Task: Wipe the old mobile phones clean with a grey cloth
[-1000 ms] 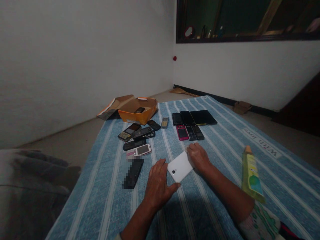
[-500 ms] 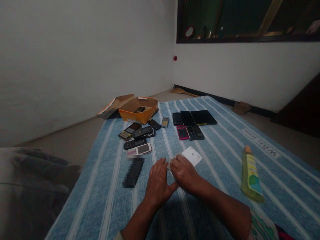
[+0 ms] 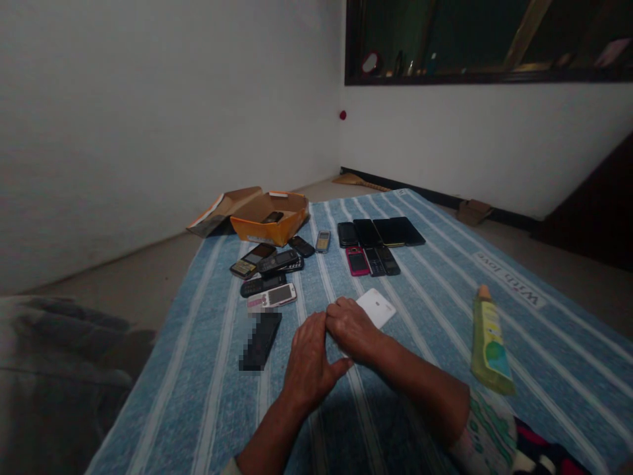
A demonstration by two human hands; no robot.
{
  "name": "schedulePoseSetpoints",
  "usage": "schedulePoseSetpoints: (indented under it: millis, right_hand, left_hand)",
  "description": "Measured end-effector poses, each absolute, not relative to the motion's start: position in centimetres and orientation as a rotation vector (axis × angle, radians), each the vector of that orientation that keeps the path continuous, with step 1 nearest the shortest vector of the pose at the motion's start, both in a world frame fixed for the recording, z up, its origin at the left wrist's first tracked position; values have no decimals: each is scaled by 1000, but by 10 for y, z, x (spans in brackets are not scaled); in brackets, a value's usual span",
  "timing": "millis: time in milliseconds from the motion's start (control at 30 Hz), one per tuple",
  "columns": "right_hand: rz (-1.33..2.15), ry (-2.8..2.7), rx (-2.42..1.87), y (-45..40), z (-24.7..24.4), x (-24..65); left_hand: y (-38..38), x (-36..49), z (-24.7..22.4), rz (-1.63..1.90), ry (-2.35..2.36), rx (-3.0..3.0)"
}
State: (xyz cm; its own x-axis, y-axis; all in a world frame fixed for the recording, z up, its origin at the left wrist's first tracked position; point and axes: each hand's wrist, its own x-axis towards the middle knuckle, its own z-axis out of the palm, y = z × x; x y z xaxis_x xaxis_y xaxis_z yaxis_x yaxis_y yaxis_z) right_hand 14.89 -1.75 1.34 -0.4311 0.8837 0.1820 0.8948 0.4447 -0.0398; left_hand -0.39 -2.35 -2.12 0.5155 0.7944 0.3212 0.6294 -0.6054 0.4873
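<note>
My left hand [image 3: 307,363] rests low over the striped blanket [image 3: 395,415], fingers stretched and together, thumb apart. Pressed beside its fingertips, my right hand [image 3: 353,330] is curled into a fist. Its fingers hide what they hold; a pale crumpled cloth showed there a moment earlier. A flat white device [image 3: 378,307] with a small dark mark lies under and beyond my right hand, partly covered. Left of my hands lies a black phone [image 3: 267,336], partly pixelated. A white and pink phone [image 3: 271,297] is just above it.
Several old phones, including a black keypad phone [image 3: 262,285], cluster before an open orange box [image 3: 270,231] holding a dark phone. Dark phones and a pink phone [image 3: 357,261] form two rows at the back. A yellow-green bottle [image 3: 489,349] lies at right.
My right hand has shifted left against my left fingertips, and the pale cloth at its fingers is now hidden. The whole view has moved slightly; the phones stay in place.
</note>
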Motion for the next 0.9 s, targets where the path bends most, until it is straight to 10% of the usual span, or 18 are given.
schedulePoseSetpoints:
  millis: [900]
  right_hand:
    - [-118, -2417, -1785, -22, 17, 151]
  left_hand:
    - [-23, -5, -28, 700, 1228, 2474]
